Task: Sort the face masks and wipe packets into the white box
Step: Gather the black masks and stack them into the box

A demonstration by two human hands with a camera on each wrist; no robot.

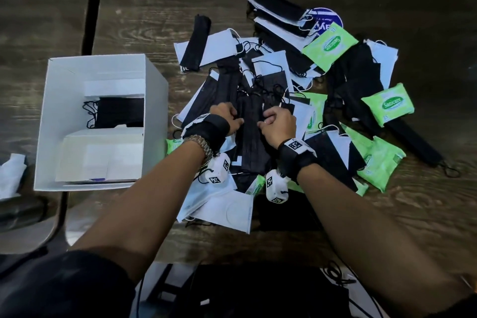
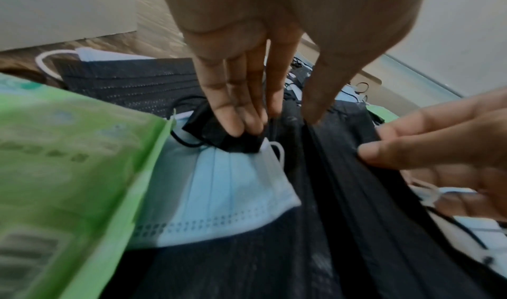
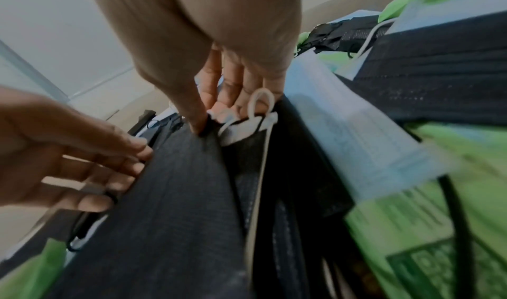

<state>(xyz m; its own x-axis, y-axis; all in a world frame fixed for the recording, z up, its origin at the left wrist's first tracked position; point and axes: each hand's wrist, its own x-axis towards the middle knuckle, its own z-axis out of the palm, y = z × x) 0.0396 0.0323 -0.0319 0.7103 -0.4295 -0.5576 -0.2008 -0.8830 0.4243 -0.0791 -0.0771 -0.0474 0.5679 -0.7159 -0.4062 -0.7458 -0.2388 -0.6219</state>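
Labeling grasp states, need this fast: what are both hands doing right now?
Left hand: fingers pinch the left edge of the black mask on the pile.
Right hand: pinches the same black mask's right edge.

Half-buried wipe packet (label cut off)

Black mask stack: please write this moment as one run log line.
left hand: grips black mask stack | right hand: grips same stack | white box: black masks inside

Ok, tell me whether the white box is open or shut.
Open. The white box has no lid over its top, and the head view looks straight in at a stack of black masks inside.
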